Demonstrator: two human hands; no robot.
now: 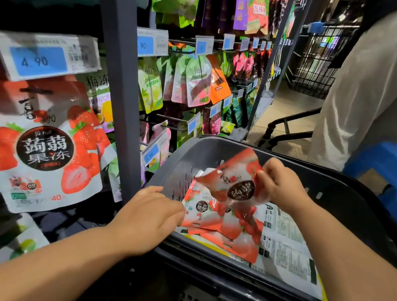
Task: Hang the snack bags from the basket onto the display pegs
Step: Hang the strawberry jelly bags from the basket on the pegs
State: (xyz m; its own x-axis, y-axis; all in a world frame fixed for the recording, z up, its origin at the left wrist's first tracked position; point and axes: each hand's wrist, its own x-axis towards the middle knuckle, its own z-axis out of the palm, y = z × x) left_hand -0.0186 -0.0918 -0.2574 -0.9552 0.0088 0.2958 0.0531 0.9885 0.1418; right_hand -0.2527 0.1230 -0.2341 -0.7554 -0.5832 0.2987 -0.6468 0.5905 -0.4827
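Right hand [281, 183] is pinching a glossy, crinkled strawberry snack bag [235, 178], holding it tilted above the slotted plastic basket [192, 154] by its left wall; left hand [151, 216] is curling over the near-left rim, grip indiscernible

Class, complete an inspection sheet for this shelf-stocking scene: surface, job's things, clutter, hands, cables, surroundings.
Surface: dark basket; no table seen.
Job's things: strawberry bags piled in the basket; one lifted bag above them; a matching hanging bag on the left display.
Clutter: white printed packs face down at the basket's right.
Hands: right hand pinches the lifted bag; left hand touches the pile, grip unclear.
Cables: nothing seen.
Surroundings: price tag, wire trolley, person in white, blue stool.
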